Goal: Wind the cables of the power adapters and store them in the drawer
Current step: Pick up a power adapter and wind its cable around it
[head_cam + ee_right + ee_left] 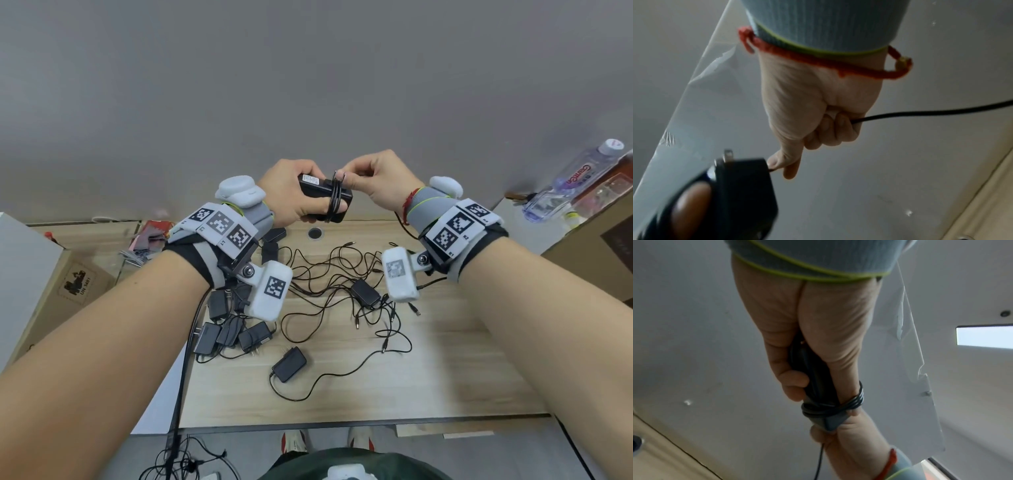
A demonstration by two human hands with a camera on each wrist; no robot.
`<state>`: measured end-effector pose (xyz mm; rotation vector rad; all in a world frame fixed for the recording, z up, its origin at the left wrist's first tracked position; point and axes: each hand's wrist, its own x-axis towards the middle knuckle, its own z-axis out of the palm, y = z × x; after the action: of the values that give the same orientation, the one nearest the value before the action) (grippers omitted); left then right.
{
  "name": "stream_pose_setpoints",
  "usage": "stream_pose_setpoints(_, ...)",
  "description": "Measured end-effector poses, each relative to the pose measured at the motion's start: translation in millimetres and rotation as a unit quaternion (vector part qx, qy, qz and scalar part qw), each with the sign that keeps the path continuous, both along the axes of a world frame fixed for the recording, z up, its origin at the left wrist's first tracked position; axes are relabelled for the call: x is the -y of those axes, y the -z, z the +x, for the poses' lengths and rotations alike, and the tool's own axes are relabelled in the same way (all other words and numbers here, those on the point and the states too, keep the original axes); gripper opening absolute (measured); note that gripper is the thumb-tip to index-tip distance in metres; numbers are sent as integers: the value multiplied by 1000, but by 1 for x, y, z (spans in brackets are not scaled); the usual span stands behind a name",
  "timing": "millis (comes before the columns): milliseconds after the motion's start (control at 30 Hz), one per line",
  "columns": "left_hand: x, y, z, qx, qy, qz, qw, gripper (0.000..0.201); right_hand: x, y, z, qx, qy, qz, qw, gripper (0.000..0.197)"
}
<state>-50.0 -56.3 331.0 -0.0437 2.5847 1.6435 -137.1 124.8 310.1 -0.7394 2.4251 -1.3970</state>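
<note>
Landmark: the round grommet hole (315,233) in the wooden surface (445,359); places below are given from it.
Left hand (291,197): raised above the hole, fingers curled round the black power adapter (324,197), holding it level so the body serves as a spool.
Right hand (373,181): just right of the adapter, pinching its cable (334,202) at the top of a turn, probably to keep tension; the rest trails past the wrist.
Windings: several turns sit around the adapter's middle and seem to cross the left thumb too, though the wrist view is too blurred to be sure.
Step in hand: winding this cable, with slack still to take up.
Remaining adapters (236,329): a heap lies left of and nearer than the hole, one loose adapter (289,364) nearer still, another (365,293) to the right among tangled cables.
Drawer: not in view.
Water bottle (575,178): far right of the hole.
</note>
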Motion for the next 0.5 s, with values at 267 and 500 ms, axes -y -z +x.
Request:
stream_pose_setpoints(267, -1, 1, -12, -29, -85, 71, 993, 34, 11, 23, 26, 17, -62, 117, 991, 19)
stream_pose_setpoints(500, 17, 20, -16, 6, -145, -28, 989, 42, 11, 0, 37, 3, -99, 108, 989, 18)
